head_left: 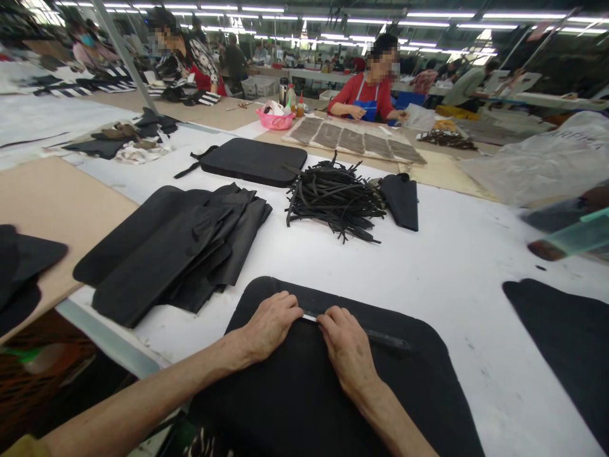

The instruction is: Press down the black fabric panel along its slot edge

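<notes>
A large black panel (399, 393) with rounded corners lies in front of me on the white tabletop. My left hand (273, 324) and my right hand (349, 352) are close together near its far edge, fingers bent and pinched. Between them shows a short piece of narrow strip (310, 317), pale and shiny, which both hands appear to grip against the panel. Right of my right hand, a dark glossy band (387, 340) runs along the panel. The fingertips partly hide the strip.
Beyond the panel lie stacked black sheets (157, 254), a heap of thin black strips (335, 197), a thick black pad (254, 160) and a small black piece (400, 200). Another black panel (561, 336) is at right. A co-worker (368, 92) works across the table near a pink basket (275, 119).
</notes>
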`<state>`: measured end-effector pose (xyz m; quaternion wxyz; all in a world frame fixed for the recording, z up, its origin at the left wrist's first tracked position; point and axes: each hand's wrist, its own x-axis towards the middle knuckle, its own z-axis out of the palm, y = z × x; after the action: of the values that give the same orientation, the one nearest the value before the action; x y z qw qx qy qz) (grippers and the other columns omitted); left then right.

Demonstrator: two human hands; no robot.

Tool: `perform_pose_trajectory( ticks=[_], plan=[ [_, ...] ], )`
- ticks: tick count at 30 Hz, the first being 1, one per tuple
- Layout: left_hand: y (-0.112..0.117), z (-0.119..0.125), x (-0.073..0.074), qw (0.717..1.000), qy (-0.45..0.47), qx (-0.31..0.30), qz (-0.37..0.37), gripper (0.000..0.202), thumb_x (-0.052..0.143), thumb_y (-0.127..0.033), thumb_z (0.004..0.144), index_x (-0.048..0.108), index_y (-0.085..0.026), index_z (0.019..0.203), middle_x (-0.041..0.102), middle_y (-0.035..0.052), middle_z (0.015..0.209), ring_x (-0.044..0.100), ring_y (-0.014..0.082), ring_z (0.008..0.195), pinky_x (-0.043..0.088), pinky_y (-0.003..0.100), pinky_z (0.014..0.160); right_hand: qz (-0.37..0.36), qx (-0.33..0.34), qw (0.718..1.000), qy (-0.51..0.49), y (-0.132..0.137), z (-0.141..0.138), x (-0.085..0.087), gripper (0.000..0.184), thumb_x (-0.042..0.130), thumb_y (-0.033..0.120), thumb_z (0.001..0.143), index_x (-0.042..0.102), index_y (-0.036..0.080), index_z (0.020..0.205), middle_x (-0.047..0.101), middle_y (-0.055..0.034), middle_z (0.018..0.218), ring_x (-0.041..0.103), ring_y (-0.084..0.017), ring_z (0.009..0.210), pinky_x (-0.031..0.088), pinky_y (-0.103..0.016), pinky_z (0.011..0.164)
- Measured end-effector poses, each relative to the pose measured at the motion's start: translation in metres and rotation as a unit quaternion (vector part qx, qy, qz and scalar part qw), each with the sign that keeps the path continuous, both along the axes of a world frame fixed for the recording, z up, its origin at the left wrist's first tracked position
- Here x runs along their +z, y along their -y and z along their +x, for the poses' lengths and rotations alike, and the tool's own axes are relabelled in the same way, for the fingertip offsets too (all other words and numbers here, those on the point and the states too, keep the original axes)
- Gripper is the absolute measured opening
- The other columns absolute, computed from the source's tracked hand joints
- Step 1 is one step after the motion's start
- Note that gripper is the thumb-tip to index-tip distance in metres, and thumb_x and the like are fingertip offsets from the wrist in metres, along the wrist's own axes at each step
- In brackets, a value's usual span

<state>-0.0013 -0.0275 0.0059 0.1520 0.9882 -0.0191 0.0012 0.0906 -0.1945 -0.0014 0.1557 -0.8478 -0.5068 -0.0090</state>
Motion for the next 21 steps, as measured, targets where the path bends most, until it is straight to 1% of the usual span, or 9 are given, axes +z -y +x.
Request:
perform_pose_trajectory(
  ticks=[5,8,11,16,21],
  plan=[
    [-0.004,-0.003,-0.002,0.997,0.041,-0.064,0.017,0.017,0.041,-0.009,0.086,0.056,-0.017,0.089,0.055,0.0028,0.086,0.045,0.0169,0.078,0.041,0.029,0.071,0.022,0.019,0.999,0.029,0.006,0.000,-0.003,0.018,0.047,0.011,0.087,0.062,0.020,0.089,0.054,-0.0023,0.081,0.046,-0.016,0.075,0.036,-0.029,0.067],
    [-0.005,-0.005,-0.004,0.990,0.072,-0.107,0.057,0.015,0.042,-0.009,0.086,0.055,-0.014,0.090,0.054,0.0047,0.085,0.045,0.0181,0.077,0.041,0.031,0.070,0.011,0.034,0.998,0.050,0.008,0.000,-0.004,0.017,0.048,0.011,0.086,0.062,0.020,0.092,0.054,-0.0026,0.082,0.046,-0.017,0.076,0.036,-0.030,0.069],
    [-0.005,-0.008,-0.007,0.981,0.089,-0.137,0.106,0.017,0.039,-0.008,0.087,0.054,-0.011,0.093,0.053,0.0061,0.083,0.044,0.0188,0.076,0.041,0.032,0.070,-0.010,0.058,0.997,0.051,0.010,-0.001,-0.003,0.017,0.049,0.012,0.086,0.060,0.020,0.095,0.055,-0.0028,0.084,0.046,-0.018,0.077,0.036,-0.031,0.071],
    [-0.004,-0.011,-0.009,0.971,0.088,-0.162,0.153,0.020,0.038,-0.008,0.086,0.053,-0.008,0.099,0.052,0.0073,0.084,0.044,0.0198,0.076,0.041,0.033,0.067,-0.032,0.080,0.994,0.063,0.010,-0.003,-0.002,0.017,0.049,0.011,0.086,0.058,0.018,0.097,0.055,-0.0039,0.086,0.046,-0.018,0.077,0.036,-0.031,0.069],
    [0.001,-0.008,-0.007,0.974,0.071,-0.161,0.141,0.019,0.041,-0.008,0.085,0.052,-0.010,0.100,0.053,0.0076,0.088,0.046,0.0206,0.080,0.043,0.034,0.073,-0.027,0.088,0.994,0.059,0.003,-0.008,0.000,0.016,0.050,0.014,0.086,0.057,0.020,0.099,0.056,-0.0036,0.090,0.046,-0.018,0.081,0.036,-0.032,0.071]
  ],
)
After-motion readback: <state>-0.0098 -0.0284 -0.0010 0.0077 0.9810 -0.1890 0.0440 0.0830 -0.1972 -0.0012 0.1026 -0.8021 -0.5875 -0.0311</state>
